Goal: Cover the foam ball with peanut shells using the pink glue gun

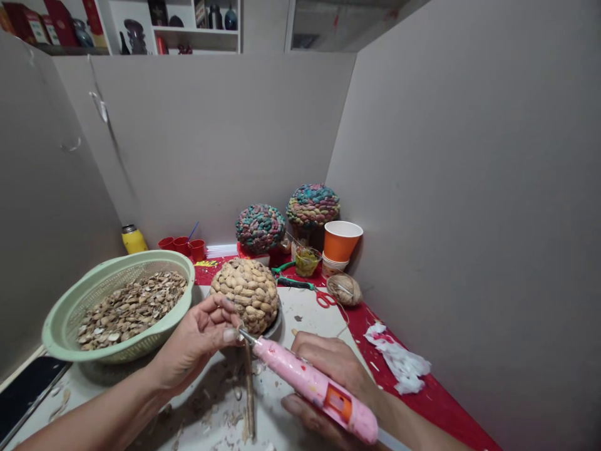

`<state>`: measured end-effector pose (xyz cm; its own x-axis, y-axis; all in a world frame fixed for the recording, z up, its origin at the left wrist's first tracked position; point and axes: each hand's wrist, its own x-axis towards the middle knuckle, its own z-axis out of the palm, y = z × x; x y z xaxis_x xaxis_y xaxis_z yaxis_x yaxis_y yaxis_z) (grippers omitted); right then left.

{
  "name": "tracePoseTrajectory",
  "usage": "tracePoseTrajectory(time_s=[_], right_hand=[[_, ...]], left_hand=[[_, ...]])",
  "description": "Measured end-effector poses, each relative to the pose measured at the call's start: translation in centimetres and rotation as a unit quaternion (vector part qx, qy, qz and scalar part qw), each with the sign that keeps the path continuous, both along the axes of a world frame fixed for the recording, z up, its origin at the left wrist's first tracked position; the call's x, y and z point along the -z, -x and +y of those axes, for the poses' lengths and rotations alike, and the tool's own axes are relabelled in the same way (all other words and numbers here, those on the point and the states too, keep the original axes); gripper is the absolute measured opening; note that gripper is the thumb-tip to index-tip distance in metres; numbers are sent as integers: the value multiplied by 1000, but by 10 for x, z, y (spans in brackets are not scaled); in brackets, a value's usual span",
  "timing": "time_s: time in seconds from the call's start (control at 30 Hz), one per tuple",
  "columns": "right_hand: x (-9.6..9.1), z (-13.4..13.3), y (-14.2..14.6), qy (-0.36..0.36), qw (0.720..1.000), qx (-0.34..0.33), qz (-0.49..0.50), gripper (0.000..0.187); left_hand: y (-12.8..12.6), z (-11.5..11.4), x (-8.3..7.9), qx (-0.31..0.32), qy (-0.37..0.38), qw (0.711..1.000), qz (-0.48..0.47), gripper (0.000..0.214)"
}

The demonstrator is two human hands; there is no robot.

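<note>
Watching through the head camera, I judge that everything turns on how the pink glue gun [291,366] meets my left hand [201,332]. The gun's long axis slants across the tabletop [323,316], its rear toward the near right corner and its metal nozzle [248,337] pointing toward the far left, right beside the left fingertips. That hand has its thumb and forefinger drawn together in a pinch, on what looks like a small shell piece [241,339], half hidden; the other fingers curl loosely. My right hand [342,363] is wrapped round the gun's body; how hard it squeezes I cannot tell.

Just beyond the pinch, toward the tabletop's far edge, sits the shell-covered ball [246,288], rounded, with no clear long axis, although its rows run roughly from left to right. My left hand is the nearer of the two to it; the fingertips overlap its lower front from where I look, but whether they touch it I cannot tell. From below the nozzle a brown stick [249,394] runs toward the near edge; its upper end is hidden, so I cannot say if it joins the ball. Toward the left edge, the green colander [56,338] carries loose shells [136,307].
</note>
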<state>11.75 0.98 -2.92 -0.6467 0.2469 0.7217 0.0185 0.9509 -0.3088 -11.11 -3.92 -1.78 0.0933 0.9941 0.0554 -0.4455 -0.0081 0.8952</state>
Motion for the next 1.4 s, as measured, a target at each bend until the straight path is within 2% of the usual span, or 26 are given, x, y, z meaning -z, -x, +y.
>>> tracePoseTrajectory(time_s=[0.17, 0.4, 0.63, 1.07, 1.4], right_hand=[[14, 4, 3, -9, 999, 16, 44, 31], [11, 3, 3, -54, 997, 49, 12, 33], [23, 6, 6, -44, 996, 59, 45, 30], [15, 3, 3, -48, 996, 67, 35, 28], [19, 7, 2, -51, 996, 69, 38, 29]], left_hand=[[1, -1, 4, -15, -13, 1000, 24, 36], [1, 0, 3, -31, -13, 998, 46, 37], [1, -2, 3, -31, -13, 998, 53, 37], [0, -2, 1, -33, -15, 998, 45, 37], [0, -2, -2, -40, -13, 999, 32, 37]])
